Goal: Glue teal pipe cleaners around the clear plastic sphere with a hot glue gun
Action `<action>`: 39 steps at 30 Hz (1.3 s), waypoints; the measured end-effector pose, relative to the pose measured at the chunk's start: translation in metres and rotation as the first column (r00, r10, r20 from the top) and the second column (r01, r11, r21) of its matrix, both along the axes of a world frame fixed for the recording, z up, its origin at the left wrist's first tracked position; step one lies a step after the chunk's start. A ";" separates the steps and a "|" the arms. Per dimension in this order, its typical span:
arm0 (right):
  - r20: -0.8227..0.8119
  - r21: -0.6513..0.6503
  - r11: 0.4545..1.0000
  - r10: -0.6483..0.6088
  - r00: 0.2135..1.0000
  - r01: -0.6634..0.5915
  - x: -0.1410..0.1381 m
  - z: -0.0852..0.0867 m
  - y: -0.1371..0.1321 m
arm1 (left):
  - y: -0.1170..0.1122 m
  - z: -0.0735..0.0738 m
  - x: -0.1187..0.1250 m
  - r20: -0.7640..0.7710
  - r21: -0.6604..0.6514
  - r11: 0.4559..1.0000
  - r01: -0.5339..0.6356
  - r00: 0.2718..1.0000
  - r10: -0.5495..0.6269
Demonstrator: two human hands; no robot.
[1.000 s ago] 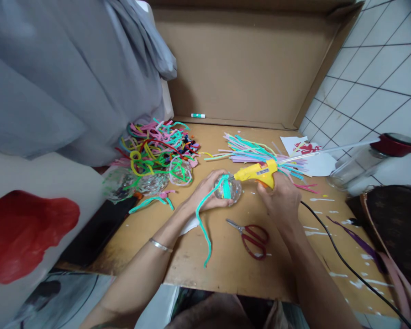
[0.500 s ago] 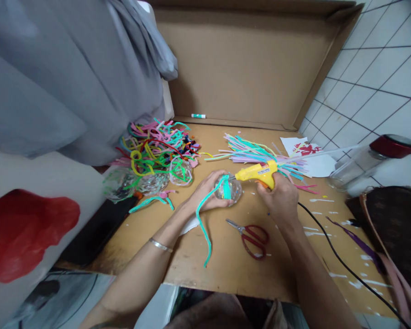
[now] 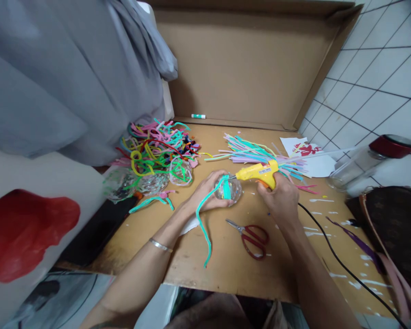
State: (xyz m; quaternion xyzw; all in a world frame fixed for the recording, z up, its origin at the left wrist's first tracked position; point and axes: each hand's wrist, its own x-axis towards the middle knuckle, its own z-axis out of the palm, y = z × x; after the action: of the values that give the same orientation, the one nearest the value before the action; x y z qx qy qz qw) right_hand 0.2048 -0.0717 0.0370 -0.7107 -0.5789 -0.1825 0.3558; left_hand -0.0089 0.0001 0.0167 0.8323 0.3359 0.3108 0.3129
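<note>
My left hand [image 3: 210,191] is closed around a clear, rounded plastic piece [image 3: 236,191], perhaps a bottle bottom. A turquoise pipe cleaner [image 3: 201,219] runs across that piece, its loose end hanging toward the table's front edge. In my right hand [image 3: 281,197] is a yellow hot glue gun [image 3: 258,173], fingers wrapped round its handle. The gun's metal nozzle points left and meets, or nearly meets, the pipe cleaner at the top of the plastic piece. Red-handled scissors [image 3: 251,237] lie on the table just below my hands.
Tangled pipe cleaners [image 3: 157,146] and clear plastic pieces [image 3: 152,183] lie at left. Straight pipe cleaners [image 3: 250,151] lie behind the glue gun. At right are a bottle with a red lid [image 3: 356,167], a brown bag [image 3: 387,228] and a black cord [image 3: 335,251]. Cardboard [image 3: 256,68] stands behind.
Almost nothing differs. The glue gun stays at the plastic piece, with at most a very slight shift, and both hands keep their hold.
</note>
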 end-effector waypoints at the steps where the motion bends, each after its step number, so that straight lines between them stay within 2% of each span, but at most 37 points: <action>1: 0.000 0.000 1.000 0.000 1.000 0.000 0.000 0.000 0.000 | 0.000 0.000 0.000 0.010 0.003 1.000 0.002 1.000 -0.002; 6: -0.039 -0.083 0.996 -0.039 0.998 0.035 -0.001 0.003 0.003 | 0.000 0.000 0.000 0.006 -0.009 1.000 -0.003 1.000 0.003; 10: -0.130 -0.245 0.962 -0.155 0.979 0.120 0.010 0.002 0.006 | 0.001 0.002 -0.001 -0.012 -0.020 1.000 -0.010 1.000 0.009; 12: -0.141 -0.384 0.910 -0.226 0.964 0.157 0.019 -0.003 0.004 | 0.002 0.001 0.000 -0.013 -0.023 1.000 -0.003 1.000 0.003; 15: -0.064 -0.563 0.801 -0.284 0.957 0.201 0.030 -0.014 -0.005 | 0.003 -0.003 0.000 0.004 0.013 1.000 0.017 1.000 -0.017; 18: 0.034 -0.653 0.713 -0.309 0.950 0.256 0.034 -0.023 -0.013 | 0.005 -0.008 0.001 0.029 0.077 0.996 0.046 0.998 -0.049; 21: 0.082 -0.684 0.675 -0.307 0.948 0.277 0.032 -0.027 -0.016 | 0.008 -0.011 0.000 0.033 0.119 0.990 0.077 0.996 -0.082; 23: 0.136 -0.663 0.682 -0.295 0.946 0.308 0.029 -0.028 -0.018 | 0.008 -0.011 0.000 0.028 0.136 0.987 0.084 0.996 -0.088; 25: 0.226 -0.598 0.716 -0.281 0.933 0.360 0.025 -0.027 -0.021 | 0.008 -0.010 0.000 0.022 0.151 0.985 0.086 0.996 -0.090; 27: 0.286 -0.505 0.770 -0.277 0.917 0.390 0.020 -0.023 -0.025 | 0.007 -0.009 0.000 0.020 0.167 0.982 0.091 0.995 -0.096; 28: 0.272 -0.456 0.811 -0.265 0.925 0.366 0.017 -0.019 -0.028 | 0.006 -0.009 0.000 0.022 0.176 0.980 0.094 0.995 -0.100; 30: 0.135 -0.351 0.910 -0.183 0.974 0.219 0.005 -0.010 -0.032 | 0.005 -0.008 0.000 0.028 0.191 0.977 0.097 0.994 -0.104; 32: -0.117 -0.210 0.977 0.013 0.993 -0.037 -0.012 0.001 -0.033 | 0.003 -0.007 0.001 0.027 0.200 0.976 0.091 0.995 -0.098; 33: -0.247 -0.163 0.973 0.117 0.962 -0.161 -0.022 0.008 -0.033 | 0.003 -0.007 0.001 0.023 0.203 0.975 0.087 0.995 -0.093; 35: -0.389 -0.121 0.958 0.195 0.900 -0.260 -0.043 0.020 -0.028 | 0.002 -0.008 0.002 0.012 0.213 0.973 0.086 0.996 -0.090; 37: -0.373 -0.131 0.964 0.170 0.912 -0.233 -0.063 0.030 -0.022 | 0.003 -0.010 0.002 0.018 0.233 0.968 0.095 0.995 -0.102; 39: -0.284 -0.193 0.963 0.127 0.950 -0.187 -0.078 0.037 -0.015 | 0.005 -0.013 0.003 0.040 0.267 0.957 0.113 0.991 -0.129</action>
State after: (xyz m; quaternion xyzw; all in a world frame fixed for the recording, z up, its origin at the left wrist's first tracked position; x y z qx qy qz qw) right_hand 0.1273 -0.0868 0.0745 -0.7149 -0.5966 0.0092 0.3645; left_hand -0.0062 0.0048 0.0035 0.8764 0.2309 0.3566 0.2269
